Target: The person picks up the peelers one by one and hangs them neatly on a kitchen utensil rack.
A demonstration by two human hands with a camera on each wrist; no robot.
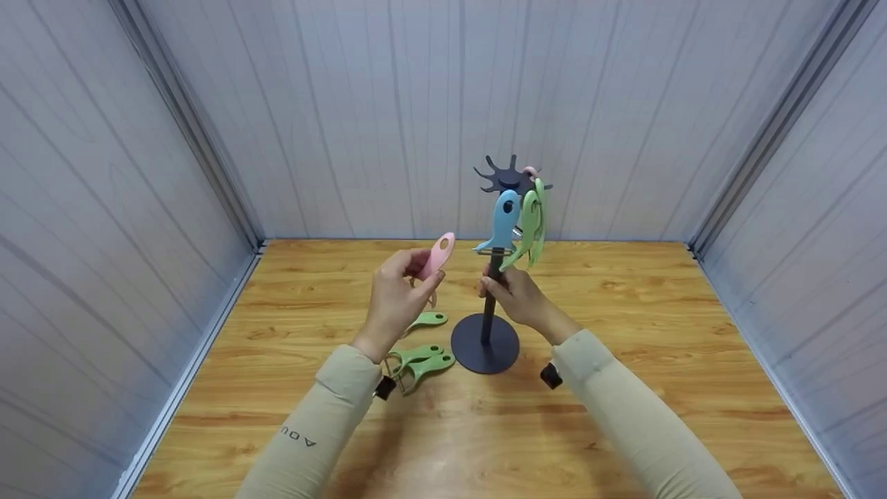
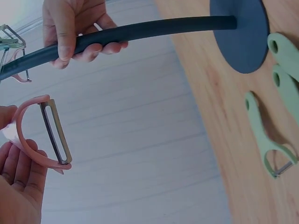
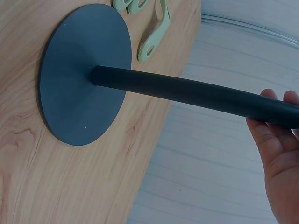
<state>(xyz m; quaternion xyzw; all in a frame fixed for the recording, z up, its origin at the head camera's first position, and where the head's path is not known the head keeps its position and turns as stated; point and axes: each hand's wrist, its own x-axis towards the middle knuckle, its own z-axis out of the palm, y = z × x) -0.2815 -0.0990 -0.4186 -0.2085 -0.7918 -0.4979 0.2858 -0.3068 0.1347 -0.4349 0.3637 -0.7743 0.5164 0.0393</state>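
My left hand (image 1: 398,298) pinches a pink peeler (image 1: 438,255) by its handle, near the left side of a black stand (image 1: 488,326). In the left wrist view, the pink peeler's metal blade (image 2: 56,133) points away from the fingers. My right hand (image 1: 523,298) grips the stand's upright pole (image 3: 187,93) below its hooked top (image 1: 509,180). On the hooks hang a blue peeler (image 1: 507,218), green peelers (image 1: 530,218) and a pink one (image 1: 531,170), the last mostly hidden behind the green.
Left of the stand's round base (image 3: 79,102), several green peelers (image 1: 426,319) lie on the wooden table (image 1: 610,430), two of them overlapping. Pale panelled walls (image 1: 346,125) enclose the table at the back and both sides.
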